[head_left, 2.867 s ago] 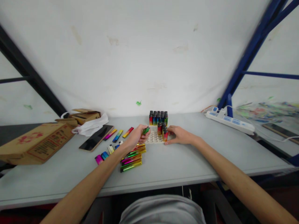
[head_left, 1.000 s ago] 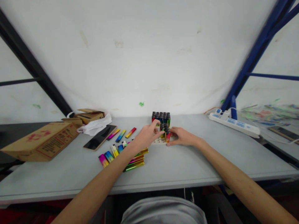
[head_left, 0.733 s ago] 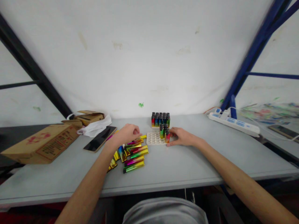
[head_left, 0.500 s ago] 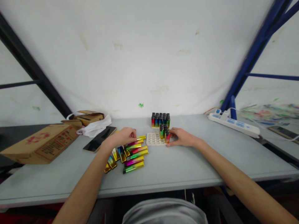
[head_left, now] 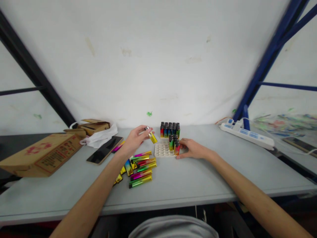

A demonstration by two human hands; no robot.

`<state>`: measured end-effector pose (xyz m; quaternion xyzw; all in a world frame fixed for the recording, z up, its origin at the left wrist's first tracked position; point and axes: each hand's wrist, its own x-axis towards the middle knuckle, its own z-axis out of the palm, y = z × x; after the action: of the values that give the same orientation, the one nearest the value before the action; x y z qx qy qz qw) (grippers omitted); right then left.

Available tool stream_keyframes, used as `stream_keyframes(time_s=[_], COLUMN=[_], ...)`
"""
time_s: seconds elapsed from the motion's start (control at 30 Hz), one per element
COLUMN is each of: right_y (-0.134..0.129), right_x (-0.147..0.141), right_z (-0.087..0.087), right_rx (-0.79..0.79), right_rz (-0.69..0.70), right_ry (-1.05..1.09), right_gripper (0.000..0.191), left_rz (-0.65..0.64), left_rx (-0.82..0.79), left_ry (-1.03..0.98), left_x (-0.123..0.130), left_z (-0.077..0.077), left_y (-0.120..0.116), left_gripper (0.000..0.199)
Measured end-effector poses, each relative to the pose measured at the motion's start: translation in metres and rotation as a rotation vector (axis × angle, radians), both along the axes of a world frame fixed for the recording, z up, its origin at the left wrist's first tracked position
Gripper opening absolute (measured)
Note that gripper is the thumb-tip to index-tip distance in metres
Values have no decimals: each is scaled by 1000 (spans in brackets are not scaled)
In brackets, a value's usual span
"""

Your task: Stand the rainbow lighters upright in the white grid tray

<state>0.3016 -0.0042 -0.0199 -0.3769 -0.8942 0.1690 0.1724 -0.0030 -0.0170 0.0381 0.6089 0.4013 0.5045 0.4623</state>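
Note:
My left hand point(head_left: 137, 138) pinches a gold lighter point(head_left: 152, 135) with a dark top, tilted in the air just beyond the left end of a white tray point(head_left: 161, 153) with round holes. Several lighters point(head_left: 171, 142) stand upright in the tray's right part, black tops up. My right hand point(head_left: 192, 148) rests at the tray's right end, thumb and fingers apart beside a red lighter point(head_left: 177, 148); whether it touches that lighter is not clear. Left of the tray lies a loose pile of shiny multicoloured lighters point(head_left: 141, 174), partly hidden by my left forearm.
Behind the tray, a block of upright lighters point(head_left: 170, 129) stands near the wall. At left are a phone point(head_left: 105, 150), a white plastic bag point(head_left: 100, 136) and a cardboard box point(head_left: 44, 153). A power strip point(head_left: 247, 135) lies at right.
My left hand has lifted a lighter from the pile and moved up and right towards the tray. My right hand stays at the tray's right end.

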Motion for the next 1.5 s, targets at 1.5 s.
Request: stream_keyframes(time_s=[1.5], right_y=[-1], right_x=[-1], right_z=[-1], right_rx=[25], right_rz=[-10], right_ry=[15], right_gripper=[69], left_rz=[-143], left_rx=[267], left_ry=[370], left_x=[44], left_z=[-34], left_y=[-15], left_gripper=[33])
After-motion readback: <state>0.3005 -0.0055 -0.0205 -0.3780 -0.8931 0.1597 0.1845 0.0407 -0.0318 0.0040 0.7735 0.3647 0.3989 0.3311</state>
